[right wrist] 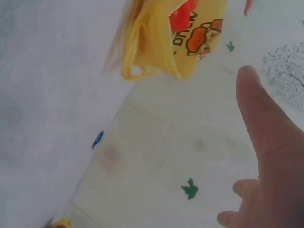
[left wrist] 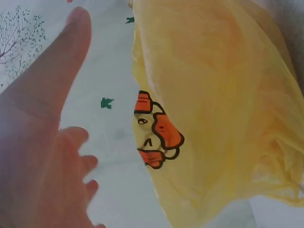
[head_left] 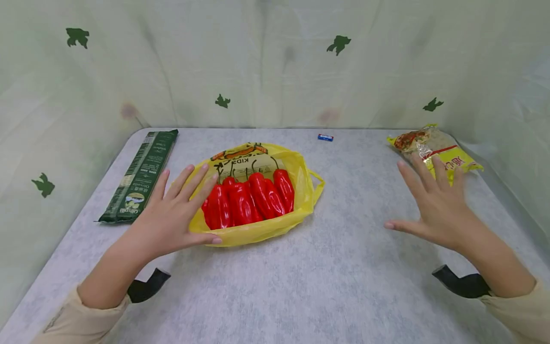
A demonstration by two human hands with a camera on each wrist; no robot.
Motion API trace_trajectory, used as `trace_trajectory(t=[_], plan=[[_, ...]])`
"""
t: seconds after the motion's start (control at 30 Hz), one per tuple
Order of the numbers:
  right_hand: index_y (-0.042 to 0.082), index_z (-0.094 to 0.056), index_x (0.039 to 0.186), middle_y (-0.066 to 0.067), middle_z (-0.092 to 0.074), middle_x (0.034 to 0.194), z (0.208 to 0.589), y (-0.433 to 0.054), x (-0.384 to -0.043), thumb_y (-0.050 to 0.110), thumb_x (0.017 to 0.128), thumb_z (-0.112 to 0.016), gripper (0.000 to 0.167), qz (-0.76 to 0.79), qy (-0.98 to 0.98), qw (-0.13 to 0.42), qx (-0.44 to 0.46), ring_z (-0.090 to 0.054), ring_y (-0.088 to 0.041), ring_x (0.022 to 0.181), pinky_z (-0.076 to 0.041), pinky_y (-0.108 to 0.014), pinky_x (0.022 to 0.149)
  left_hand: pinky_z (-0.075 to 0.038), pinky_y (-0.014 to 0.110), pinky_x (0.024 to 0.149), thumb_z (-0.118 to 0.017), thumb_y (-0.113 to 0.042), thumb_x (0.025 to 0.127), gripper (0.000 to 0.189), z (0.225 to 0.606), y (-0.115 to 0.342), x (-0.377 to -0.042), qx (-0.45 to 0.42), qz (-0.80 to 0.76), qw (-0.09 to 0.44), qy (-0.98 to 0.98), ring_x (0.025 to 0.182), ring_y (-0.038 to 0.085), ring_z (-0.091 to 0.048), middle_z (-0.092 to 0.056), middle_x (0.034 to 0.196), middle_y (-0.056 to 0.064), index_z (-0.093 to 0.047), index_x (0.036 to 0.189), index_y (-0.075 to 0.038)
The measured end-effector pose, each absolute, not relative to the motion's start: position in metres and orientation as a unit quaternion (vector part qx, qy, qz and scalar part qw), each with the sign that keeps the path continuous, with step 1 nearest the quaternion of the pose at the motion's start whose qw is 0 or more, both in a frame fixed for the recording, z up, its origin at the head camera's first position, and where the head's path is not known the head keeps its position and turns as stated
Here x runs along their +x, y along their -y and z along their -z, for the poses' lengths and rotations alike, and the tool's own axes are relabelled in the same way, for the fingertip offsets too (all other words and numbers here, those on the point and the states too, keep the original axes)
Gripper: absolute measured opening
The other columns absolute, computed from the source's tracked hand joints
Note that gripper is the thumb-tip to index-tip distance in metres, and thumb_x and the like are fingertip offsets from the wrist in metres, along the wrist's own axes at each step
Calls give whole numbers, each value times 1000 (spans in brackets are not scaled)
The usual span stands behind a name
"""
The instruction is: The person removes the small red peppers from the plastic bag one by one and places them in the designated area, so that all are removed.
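A yellow plastic bag [head_left: 258, 235] stands open on the table, its printed inner side showing at the back. Several glossy red peppers [head_left: 242, 203] with thin dark stems lie side by side in it. My left hand [head_left: 169, 220] is spread with straight fingers and overlaps the bag's left edge in the head view; nothing is in it. In the left wrist view the thumb [left wrist: 47, 71] points up beside the bag's side. My right hand [head_left: 442, 210], also spread and holding nothing, is over the table's right part, just in front of a yellow-and-clear food packet [head_left: 455, 160].
A long dark green packet [head_left: 143, 174] lies along the table's left side. Near the back edge is a small blue wrapped piece [head_left: 325, 137]. Pale curtains [head_left: 279, 62] with green bird shapes enclose the table [head_left: 292, 291] at the back and sides.
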State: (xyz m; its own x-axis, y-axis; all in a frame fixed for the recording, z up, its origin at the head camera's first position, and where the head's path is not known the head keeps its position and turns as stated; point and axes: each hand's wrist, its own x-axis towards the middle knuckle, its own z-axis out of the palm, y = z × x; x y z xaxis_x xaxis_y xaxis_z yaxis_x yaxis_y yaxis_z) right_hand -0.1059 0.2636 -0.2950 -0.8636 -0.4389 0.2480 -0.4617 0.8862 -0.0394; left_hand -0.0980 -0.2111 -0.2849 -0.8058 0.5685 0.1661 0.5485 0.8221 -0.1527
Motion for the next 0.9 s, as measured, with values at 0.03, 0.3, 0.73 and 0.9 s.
trace_trajectory(t=[0.03, 0.3, 0.73, 0.9], plan=[[16, -2, 146, -14, 4, 148, 294, -260, -108, 63, 66, -65, 111, -67, 958, 129, 249, 13, -38, 131, 15, -62, 93, 9, 52, 102, -52, -73, 68, 107, 285, 212, -98, -299, -44, 111, 947, 133, 32, -2, -3, 149, 10, -12, 145, -11], [12, -15, 144, -12, -11, 147, 286, -215, -122, 66, 78, -45, 91, -204, 899, 176, 346, -6, -34, 132, -7, -54, 103, -10, 53, 103, -24, -71, 81, 90, 300, 228, -101, -302, 49, 210, 929, 127, 38, -19, -15, 145, 18, -18, 143, -6], [7, -30, 137, -7, -34, 136, 306, -129, -149, 14, 77, -71, 73, -410, 822, 99, 383, -36, -24, 119, -36, -45, 94, -43, 56, 77, -70, -14, 78, 73, 329, 243, -101, -100, 265, 174, 943, 105, 38, -39, -30, 130, 24, -30, 138, -5], [7, -33, 136, -6, -42, 129, 322, -104, -162, 17, 80, -69, 67, -466, 800, 45, 377, -42, -22, 113, -39, -43, 91, -49, 22, 72, -65, -19, 84, 64, 337, 247, -100, -73, 354, 120, 925, 93, 31, -50, -36, 126, 20, -33, 138, -8]])
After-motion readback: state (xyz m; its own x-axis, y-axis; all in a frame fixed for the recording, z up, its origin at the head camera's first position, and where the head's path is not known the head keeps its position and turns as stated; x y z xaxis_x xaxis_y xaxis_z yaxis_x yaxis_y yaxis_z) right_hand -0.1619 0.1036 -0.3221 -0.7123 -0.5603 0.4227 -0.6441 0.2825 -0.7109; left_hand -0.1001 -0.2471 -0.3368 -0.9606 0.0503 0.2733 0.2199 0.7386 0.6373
